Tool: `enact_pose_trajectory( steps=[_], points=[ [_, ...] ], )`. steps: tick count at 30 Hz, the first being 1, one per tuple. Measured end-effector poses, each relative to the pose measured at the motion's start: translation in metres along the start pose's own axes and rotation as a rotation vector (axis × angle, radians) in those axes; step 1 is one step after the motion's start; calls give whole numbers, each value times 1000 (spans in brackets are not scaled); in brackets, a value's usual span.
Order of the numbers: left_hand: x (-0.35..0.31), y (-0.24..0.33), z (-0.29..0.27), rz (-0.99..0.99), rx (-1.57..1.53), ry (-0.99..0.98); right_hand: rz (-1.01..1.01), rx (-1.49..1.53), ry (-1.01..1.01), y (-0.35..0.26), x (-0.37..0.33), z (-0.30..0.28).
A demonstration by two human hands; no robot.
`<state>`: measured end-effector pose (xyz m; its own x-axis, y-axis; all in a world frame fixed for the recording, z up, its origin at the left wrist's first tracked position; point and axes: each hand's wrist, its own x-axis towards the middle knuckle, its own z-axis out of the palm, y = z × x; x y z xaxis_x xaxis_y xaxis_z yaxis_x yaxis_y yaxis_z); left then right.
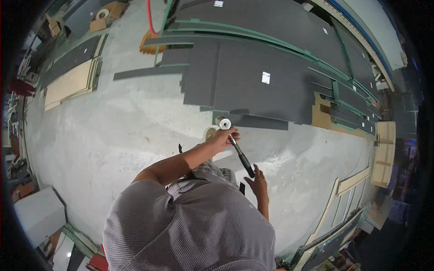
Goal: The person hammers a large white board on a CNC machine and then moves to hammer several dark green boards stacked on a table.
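My left hand [223, 139] is closed around the metal shaft of a hammer [243, 159], close under its round silver head. The shaft slants down to the right and ends in a black grip. My right hand [258, 184] is beside the lower end of that grip, its thumb and fingers apart, and does not appear to hold it. Beyond the hammer head lie dark grey panels [242, 72] on the floor. A round tan thing [210, 133], partly hidden by my left arm, shows beside my left wrist.
Green-edged dark strips [151, 73] lie around the panels. A broom [151, 44] with a red handle rests at the far left, near a stack of pale boards [70, 86]. An open cardboard box [107, 17] stands behind. Pale wooden frames [352, 180] lean at the right.
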<state>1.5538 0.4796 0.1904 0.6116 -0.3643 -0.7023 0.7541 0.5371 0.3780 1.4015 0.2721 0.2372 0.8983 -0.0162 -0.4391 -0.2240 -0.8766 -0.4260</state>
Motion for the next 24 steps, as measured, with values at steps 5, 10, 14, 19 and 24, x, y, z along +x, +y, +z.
enact_pose_trajectory(
  steps=[5,10,14,19,24],
  points=[
    [43,29,28,-93,-14,44,145,54,31,13,69,12],
    [86,45,9,-108,-109,71,127,75,-46,11,119,-12],
    [105,54,-1,-165,-228,154,-24,91,-137,9,146,-44],
    [114,70,7,-113,-238,155,-169,71,-163,15,182,-73],
    [151,147,45,-2,-48,42,-132,362,-377,2,241,-84]
  ],
)
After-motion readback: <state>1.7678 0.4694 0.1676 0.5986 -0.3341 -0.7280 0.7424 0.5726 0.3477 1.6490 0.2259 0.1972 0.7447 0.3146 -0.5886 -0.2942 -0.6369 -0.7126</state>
